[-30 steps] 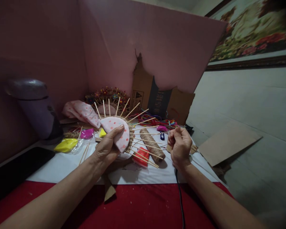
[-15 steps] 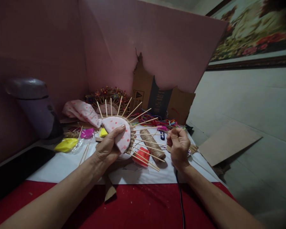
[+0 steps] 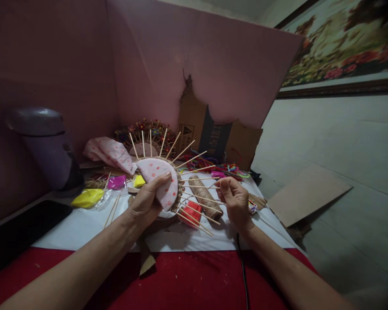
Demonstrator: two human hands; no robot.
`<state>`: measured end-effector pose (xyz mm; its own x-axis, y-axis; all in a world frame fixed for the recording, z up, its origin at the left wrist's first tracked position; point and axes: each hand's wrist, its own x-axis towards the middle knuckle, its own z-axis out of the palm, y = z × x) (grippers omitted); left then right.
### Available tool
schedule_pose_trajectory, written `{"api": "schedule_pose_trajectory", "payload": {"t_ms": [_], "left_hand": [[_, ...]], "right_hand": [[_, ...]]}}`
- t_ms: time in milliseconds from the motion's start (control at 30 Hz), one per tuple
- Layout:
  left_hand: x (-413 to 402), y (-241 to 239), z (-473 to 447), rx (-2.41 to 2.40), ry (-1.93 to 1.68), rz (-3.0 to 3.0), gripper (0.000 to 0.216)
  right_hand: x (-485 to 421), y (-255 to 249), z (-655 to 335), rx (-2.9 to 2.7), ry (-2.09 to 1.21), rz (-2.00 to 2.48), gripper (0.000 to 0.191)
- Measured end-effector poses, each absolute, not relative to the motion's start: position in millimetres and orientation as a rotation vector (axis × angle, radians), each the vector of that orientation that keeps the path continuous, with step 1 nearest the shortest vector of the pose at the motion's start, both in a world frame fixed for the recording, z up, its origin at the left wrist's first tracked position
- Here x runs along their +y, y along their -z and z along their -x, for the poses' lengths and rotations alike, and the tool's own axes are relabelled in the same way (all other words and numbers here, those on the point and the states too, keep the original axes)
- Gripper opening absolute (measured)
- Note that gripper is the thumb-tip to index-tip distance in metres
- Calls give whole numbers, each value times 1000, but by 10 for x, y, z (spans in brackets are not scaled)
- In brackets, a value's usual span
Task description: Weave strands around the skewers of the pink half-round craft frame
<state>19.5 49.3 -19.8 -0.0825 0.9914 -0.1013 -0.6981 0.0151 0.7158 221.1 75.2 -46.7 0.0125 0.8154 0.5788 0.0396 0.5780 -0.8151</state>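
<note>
My left hand (image 3: pixel 147 198) is closed on a half-round fan-like piece (image 3: pixel 153 168) covered in pale cloth with red dots, thumb on its face. Thin wooden sticks (image 3: pixel 185 150) spread out from its curved edge, where brown twine runs along their bases. Fingers pinched, my right hand (image 3: pixel 234 199) is by the tips of the right-hand sticks; whatever lies in the pinch is too small to make out. Beneath the sticks are a roll of brown twine (image 3: pixel 203 194) and a red packet (image 3: pixel 190 213).
A purple bottle (image 3: pixel 48 150) and a dark flat device (image 3: pixel 29 232) are at left. Yellow (image 3: pixel 88 198) and magenta (image 3: pixel 117 181) packets lie near dotted cloth (image 3: pixel 108 150). Behind stand a decorated half-round piece (image 3: pixel 144 133) and cut cardboard (image 3: pixel 194 116). A black cable (image 3: pixel 244 275) crosses the red cloth (image 3: pixel 187 280).
My right hand has moved left, closer to the stick tips, and its fingers remain pinched. The left hand keeps its hold on the half-round piece, nearly in place. The view has shifted slightly.
</note>
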Motion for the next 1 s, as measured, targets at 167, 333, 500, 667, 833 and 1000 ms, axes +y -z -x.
{"api": "schedule_pose_trajectory", "payload": {"t_ms": [167, 333, 500, 667, 833, 1000], "left_hand": [[503, 230, -187, 733, -1508, -543, 15], [487, 211, -198, 725, -1504, -526, 15], [486, 205, -207, 723, -1514, -518, 18], [472, 205, -211, 740, -1502, -512, 17], [448, 176, -215, 733, -1481, -517, 14], [437, 155, -224, 727, -1466, -515, 13]], "right_hand": [[747, 445, -2206, -1374, -659, 753, 31], [739, 431, -2193, -1359, -641, 761, 33], [739, 432, -2192, -1357, -650, 757, 32], [752, 451, -2198, -1346, -662, 750, 31], [745, 454, -2195, -1344, -651, 762, 31], [751, 462, -2195, -1327, -670, 761, 30]]}}
